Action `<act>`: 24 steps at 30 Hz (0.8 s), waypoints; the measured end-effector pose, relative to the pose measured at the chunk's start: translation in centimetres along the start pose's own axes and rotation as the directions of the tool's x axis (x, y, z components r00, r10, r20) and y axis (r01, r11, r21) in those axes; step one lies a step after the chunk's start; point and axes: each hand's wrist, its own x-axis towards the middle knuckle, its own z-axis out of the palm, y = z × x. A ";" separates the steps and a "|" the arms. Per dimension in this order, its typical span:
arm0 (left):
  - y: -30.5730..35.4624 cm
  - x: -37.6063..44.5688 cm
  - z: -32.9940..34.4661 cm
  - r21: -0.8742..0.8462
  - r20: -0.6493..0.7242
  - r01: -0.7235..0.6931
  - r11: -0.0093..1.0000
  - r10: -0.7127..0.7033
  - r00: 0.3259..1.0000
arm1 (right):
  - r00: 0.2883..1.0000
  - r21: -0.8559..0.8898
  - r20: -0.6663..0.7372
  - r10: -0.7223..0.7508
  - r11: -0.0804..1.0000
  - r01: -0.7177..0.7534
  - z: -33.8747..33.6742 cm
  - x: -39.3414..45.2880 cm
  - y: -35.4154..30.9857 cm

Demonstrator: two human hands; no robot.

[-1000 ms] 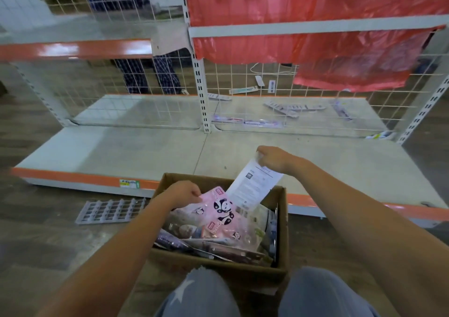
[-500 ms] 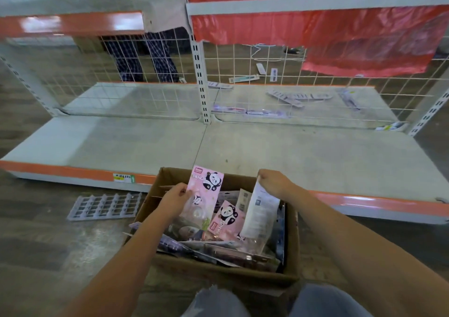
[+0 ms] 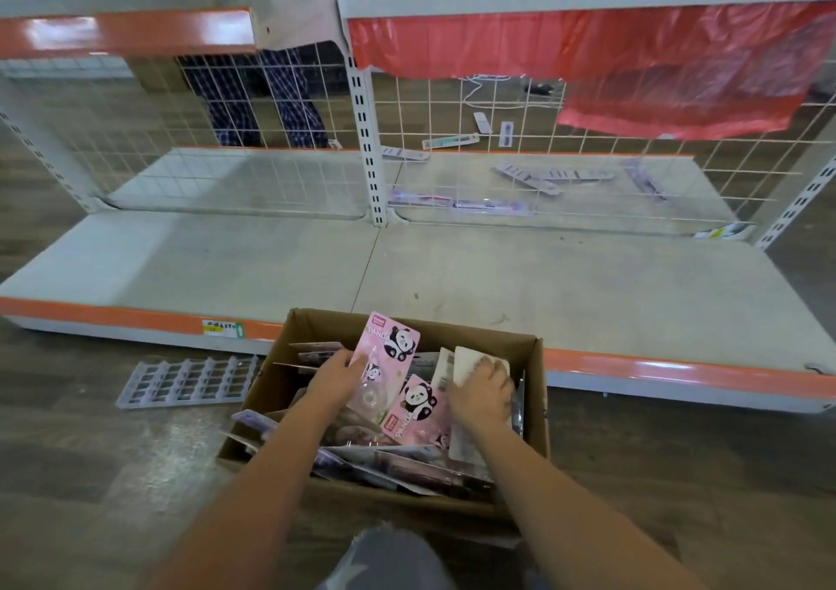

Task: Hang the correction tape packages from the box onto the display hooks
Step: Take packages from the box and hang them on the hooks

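While left hand (image 3: 337, 377) grips upright panda package (image 3: 384, 363) | right hand (image 3: 482, 392) pinches white card (image 3: 466, 361)

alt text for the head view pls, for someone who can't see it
A person's left hand holds a pink panda package above a cardboard box of packages, while the right hand grips a white paper. An empty store shelf stands behind.

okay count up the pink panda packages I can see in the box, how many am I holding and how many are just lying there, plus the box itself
Pink panda package held up by the left hand: 1
Pink panda package lying in the box, next to the right hand: 1
Cardboard box: 1
Total: 3
Other packages deeper in the box are too jumbled to count.
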 end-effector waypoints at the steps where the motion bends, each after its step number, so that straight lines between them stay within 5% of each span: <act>1: 0.1 -0.2 0.0 -0.026 0.019 0.004 1.000 -0.004 1.000 | 0.997 0.019 0.044 0.068 0.997 -0.069 0.3 -0.3 0.0; 4: 0.2 -0.5 0.1 -0.056 0.061 0.013 0.998 -0.009 0.998 | 0.979 -0.011 0.149 0.140 0.990 -0.140 0.8 -0.8 0.4; 10: 0.4 -0.2 1.5 -0.054 0.068 -0.042 0.998 0.045 0.997 | 0.977 -0.108 0.215 0.016 0.994 0.008 -2.2 0.7 2.0; 16: 1.7 0.1 0.0 -0.232 0.154 0.015 0.972 0.022 0.988 | 0.946 0.160 0.320 -0.048 0.987 -0.004 -9.1 1.1 0.4; 24: 8.4 -4.7 -6.4 -0.551 0.118 0.076 0.831 -0.012 0.993 | 0.865 0.619 0.479 -0.151 0.756 -0.211 -17.1 -2.1 -6.3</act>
